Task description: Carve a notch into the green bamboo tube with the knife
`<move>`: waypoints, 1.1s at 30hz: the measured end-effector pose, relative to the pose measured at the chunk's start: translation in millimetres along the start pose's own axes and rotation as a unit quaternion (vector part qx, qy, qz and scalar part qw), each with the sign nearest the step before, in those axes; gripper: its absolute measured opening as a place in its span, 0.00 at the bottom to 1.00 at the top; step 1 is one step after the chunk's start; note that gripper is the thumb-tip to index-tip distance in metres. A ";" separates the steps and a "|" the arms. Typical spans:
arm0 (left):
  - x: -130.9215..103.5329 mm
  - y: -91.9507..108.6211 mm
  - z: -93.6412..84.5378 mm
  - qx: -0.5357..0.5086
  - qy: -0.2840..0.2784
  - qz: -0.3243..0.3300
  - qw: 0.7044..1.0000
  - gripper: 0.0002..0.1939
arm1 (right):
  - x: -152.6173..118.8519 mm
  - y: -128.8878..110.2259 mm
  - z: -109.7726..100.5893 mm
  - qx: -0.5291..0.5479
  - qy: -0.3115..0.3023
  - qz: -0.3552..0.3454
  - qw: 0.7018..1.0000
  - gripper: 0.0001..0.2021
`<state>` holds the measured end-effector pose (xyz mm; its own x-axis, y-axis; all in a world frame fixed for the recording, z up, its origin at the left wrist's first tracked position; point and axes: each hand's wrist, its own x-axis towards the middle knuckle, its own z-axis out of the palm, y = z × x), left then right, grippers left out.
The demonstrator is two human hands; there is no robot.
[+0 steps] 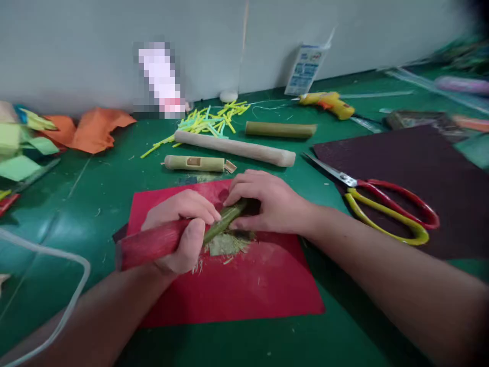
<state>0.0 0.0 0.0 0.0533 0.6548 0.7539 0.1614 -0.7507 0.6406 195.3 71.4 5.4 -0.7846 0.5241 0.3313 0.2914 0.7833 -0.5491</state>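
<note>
My left hand (185,211) is wrapped round a tool with a thick red wooden handle (153,244); its working end is hidden at the fingers, against a green bamboo piece (229,214). That bamboo piece is gripped by my right hand (267,199), thumb on the near side and fingers on the far side, tilted over a red sheet (260,285). Under it lie a small greenish square (223,244) and pale shavings. Just beyond the sheet rests a bamboo tube (194,163) with a rectangular notch cut in its side.
Behind lie a pale stick (235,148), another bamboo tube (280,130) and yellow-green strips (214,120). Red-and-yellow scissors (355,186) lie partly on a dark sheet (382,153) at right. A yellow glue gun (328,103) and orange paper (91,130) are further back.
</note>
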 end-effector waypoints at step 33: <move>-17.0 43.7 -52.5 0.236 -0.144 -0.127 0.953 0.17 | 0.8 3.8 2.9 -0.017 -0.021 0.013 1.000 0.16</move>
<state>-45.6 -48.6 22.8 0.2106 0.8580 0.4685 0.6272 -0.4862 0.6085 194.2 73.9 1.4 -0.7984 0.5302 0.2855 0.3295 0.7815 -0.5298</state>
